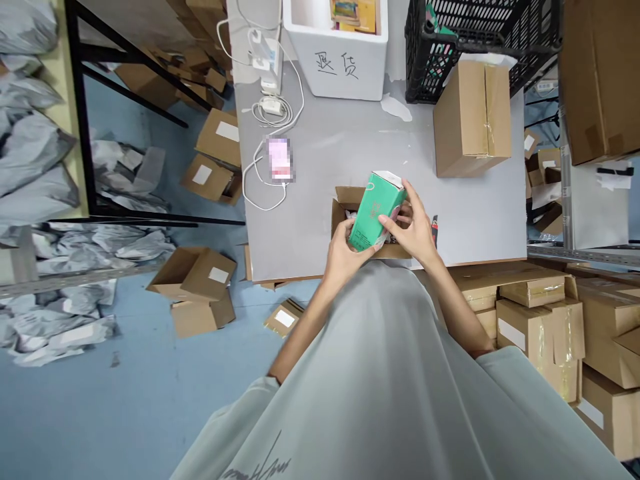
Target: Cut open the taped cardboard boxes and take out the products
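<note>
Green carton [371,212] sits between two hands, over an open cardboard box [349,195].
Left hand [344,257] pinches its lower end; right hand [416,233] lays its thumb on the printed face, fingers spread along the right side.

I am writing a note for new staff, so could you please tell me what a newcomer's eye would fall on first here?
Probably the bright green carton, held between the left hand and right hand, over an open cardboard box at the near edge of the grey table. Next come the white bin with black handwritten characters at the table's far side, and the black plastic crate to its right.
</note>
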### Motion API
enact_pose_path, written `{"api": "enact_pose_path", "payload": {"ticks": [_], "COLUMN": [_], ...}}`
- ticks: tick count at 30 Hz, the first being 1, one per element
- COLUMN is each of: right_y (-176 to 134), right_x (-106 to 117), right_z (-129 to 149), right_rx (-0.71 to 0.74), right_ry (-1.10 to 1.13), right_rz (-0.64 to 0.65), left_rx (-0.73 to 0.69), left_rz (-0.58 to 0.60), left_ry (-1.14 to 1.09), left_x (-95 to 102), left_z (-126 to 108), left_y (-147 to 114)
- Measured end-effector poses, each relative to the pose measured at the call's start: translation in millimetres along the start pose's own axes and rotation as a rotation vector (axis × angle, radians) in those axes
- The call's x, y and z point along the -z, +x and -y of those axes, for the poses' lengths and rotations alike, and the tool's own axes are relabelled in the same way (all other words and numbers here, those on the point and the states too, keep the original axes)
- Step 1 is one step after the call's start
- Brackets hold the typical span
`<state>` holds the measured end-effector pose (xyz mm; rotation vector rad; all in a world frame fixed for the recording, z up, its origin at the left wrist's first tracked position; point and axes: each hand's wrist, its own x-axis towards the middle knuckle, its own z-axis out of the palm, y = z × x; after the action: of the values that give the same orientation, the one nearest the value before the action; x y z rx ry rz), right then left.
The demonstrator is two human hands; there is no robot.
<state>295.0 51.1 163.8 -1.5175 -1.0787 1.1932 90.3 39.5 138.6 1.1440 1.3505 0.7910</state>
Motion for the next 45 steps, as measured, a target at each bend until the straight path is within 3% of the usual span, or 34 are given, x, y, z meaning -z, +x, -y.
{"api": "enact_pose_path", "payload": {"ticks": [3,6,12,16,19,24,27,30,32,34,39,43,45], "right_y": [2,-4,-33,-51,-65,-83,-81,-64,-44,-19,30,37,35], "right_x": [1,2,9,18,21,22,29,38,44,52,78,84,80], "right_z": [6,10,7,-1,-8,-22,-30,-29,-24,-19,-29,-51,-59], "right_rx": [0.023,0.099,0.340,0.385,0.327,0.202,0.264,0.346,0.279,0.149,-0.149,-0.389,-0.442], "right_ry": [-0.012,-0.062,-0.276,-0.343,-0.353,-0.280,-0.261,-0.240,-0.156,-0.010,0.320,0.511,0.553], "right_rz": [0.016,0.021,0.041,0.168,0.215,0.141,0.162,0.019,-0.147,-0.221,-0.166,-0.104,-0.067], "left_rx": [0.062,0.232,0.387,0.385,0.386,0.319,0.301,0.294,0.285,0.288,0.268,0.136,0.085], "left_rz": [0.079,0.136,0.060,0.081,0.082,0.078,0.059,0.052,0.091,0.172,0.308,0.339,0.356], "left_ry": [-0.179,-0.440,-0.654,-0.642,-0.590,-0.502,-0.453,-0.417,-0.416,-0.412,-0.329,-0.224,-0.202], "left_x": [2.6,7.6,5.5,2.8,3.2,5.0,6.0,6.9,7.1,6.4,0.4,-11.4,-21.1], "left_z": [-2,3,17,15,8,-2,-4,-4,-4,-8,-33,-66,-81], "left_y": [-2,4,24,30,32,35,35,32,30,27,18,15,15]}}
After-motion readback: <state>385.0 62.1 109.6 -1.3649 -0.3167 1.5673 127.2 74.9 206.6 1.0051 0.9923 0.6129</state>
